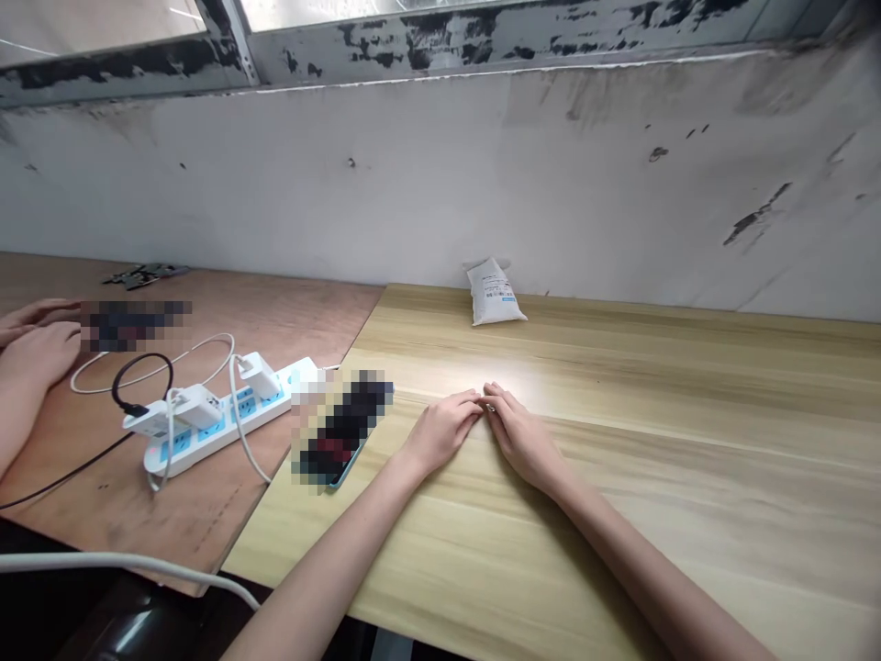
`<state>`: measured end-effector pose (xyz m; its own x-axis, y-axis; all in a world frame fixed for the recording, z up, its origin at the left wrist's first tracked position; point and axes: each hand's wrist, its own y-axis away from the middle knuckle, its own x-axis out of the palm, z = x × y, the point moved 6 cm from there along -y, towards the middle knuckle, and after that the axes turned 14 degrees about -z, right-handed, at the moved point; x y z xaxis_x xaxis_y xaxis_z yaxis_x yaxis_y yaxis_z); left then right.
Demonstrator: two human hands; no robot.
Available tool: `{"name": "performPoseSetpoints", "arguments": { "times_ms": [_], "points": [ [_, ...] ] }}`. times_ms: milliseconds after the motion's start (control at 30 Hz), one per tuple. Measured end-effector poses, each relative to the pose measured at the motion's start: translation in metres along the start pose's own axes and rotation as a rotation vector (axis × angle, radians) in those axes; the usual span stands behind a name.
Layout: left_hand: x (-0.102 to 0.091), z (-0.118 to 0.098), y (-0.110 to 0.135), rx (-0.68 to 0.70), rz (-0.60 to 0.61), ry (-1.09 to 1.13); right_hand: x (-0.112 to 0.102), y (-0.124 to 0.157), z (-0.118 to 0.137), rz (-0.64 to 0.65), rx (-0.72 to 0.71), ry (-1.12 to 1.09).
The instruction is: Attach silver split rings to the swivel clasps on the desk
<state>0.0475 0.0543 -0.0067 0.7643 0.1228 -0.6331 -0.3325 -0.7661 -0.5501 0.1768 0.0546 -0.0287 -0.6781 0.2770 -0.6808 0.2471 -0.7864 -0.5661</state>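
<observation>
Right now both hands rest on the counter (688, 477), the left hand (441, 430) and right hand (519, 436) palm down, their fingers (496, 397) loose and released, tips meeting beside a tiny glint (490, 407) too small to identify. A pixelated object (342, 430) lies near the left hand; a white packet (494, 292) leans by the wall (440, 184).

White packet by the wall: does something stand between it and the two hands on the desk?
Nothing visible stands in the way. Only the light wood desk lies between the white packet and the left hand and right hand. The blurred dark object lies off to the left side.
</observation>
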Motion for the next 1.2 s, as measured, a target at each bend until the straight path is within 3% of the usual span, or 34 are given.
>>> {"name": "performPoseSetpoints", "arguments": {
  "times_ms": [200, 533, 967, 1200],
  "points": [
    [-0.005, 0.008, -0.003, -0.008, 0.011, 0.012, -0.006, -0.003, 0.000, -0.057, 0.039, -0.081],
    [-0.016, 0.017, -0.008, 0.029, 0.028, -0.031, -0.023, 0.000, 0.013, -0.075, -0.153, 0.257],
    [-0.018, 0.017, -0.010, 0.069, 0.062, -0.082, -0.017, -0.012, 0.031, -0.029, -0.344, 0.540],
    [-0.016, 0.013, -0.012, 0.111, 0.063, -0.113, -0.016, -0.013, 0.023, -0.077, -0.269, 0.465]
  ]
}}
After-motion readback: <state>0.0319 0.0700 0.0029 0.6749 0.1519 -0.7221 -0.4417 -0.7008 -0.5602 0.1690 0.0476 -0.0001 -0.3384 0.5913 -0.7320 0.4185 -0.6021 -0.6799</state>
